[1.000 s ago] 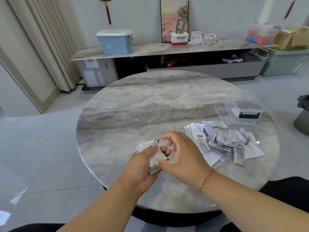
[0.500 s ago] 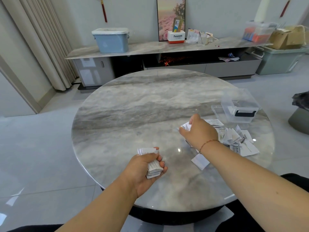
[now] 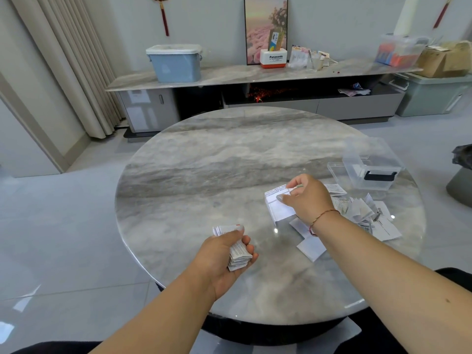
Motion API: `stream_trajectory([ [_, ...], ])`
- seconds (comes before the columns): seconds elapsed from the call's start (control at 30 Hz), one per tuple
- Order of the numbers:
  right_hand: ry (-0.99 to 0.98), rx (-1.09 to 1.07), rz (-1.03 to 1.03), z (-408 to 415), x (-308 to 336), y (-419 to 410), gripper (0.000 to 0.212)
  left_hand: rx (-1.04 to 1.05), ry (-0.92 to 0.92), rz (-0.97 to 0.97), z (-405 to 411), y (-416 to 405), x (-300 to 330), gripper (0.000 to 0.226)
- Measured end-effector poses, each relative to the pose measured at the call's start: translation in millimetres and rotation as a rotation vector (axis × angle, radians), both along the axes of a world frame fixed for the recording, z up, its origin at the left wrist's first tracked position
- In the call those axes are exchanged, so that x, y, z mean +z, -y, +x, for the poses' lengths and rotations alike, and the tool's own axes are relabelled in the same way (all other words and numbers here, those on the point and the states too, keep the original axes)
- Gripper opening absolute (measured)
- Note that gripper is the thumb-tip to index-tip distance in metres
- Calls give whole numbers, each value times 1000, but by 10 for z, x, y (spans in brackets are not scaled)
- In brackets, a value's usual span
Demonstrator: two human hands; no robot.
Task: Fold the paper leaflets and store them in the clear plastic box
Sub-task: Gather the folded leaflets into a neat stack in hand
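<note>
My left hand (image 3: 224, 251) grips a stack of folded leaflets (image 3: 237, 254) above the near side of the round marble table (image 3: 204, 175). My right hand (image 3: 309, 198) pinches one white printed leaflet (image 3: 278, 205) by its top edge, lifted just left of the loose pile of leaflets (image 3: 362, 210). The clear plastic box (image 3: 370, 167) stands open at the table's right edge, beyond the pile, with its black-latched side facing me.
Two flat leaflets (image 3: 310, 247) lie under my right forearm. A low marble sideboard (image 3: 255, 75) with a blue bin (image 3: 175, 63) runs along the far wall. A grey stool (image 3: 459, 187) stands right of the table.
My right hand left the left hand's stack, reached to the pile on the right, and now lifts one leaflet out of it. The left hand keeps holding its stack.
</note>
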State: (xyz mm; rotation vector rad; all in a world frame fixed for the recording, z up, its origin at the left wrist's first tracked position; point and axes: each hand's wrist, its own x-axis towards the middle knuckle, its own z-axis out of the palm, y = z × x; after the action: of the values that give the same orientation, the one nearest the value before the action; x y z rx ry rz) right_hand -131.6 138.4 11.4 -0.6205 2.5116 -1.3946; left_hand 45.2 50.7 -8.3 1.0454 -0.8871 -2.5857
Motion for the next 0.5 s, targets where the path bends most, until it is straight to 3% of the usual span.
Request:
stream_trajectory([
  [0.13, 213, 202, -131, 356, 200, -86, 26, 38, -69, -7, -20, 0, 32, 31],
  [0.27, 397, 332, -204, 670, 144, -76, 20, -80, -183, -72, -14, -22, 63, 57],
  [0.4, 292, 390, -168, 758, 88, -62, 17, -103, -252, -62, 10, -25, 72, 62],
  [0.5, 146, 448, -101, 811, 110, -48, 15, -144, -299, -74, 52, -51, 85, 46],
])
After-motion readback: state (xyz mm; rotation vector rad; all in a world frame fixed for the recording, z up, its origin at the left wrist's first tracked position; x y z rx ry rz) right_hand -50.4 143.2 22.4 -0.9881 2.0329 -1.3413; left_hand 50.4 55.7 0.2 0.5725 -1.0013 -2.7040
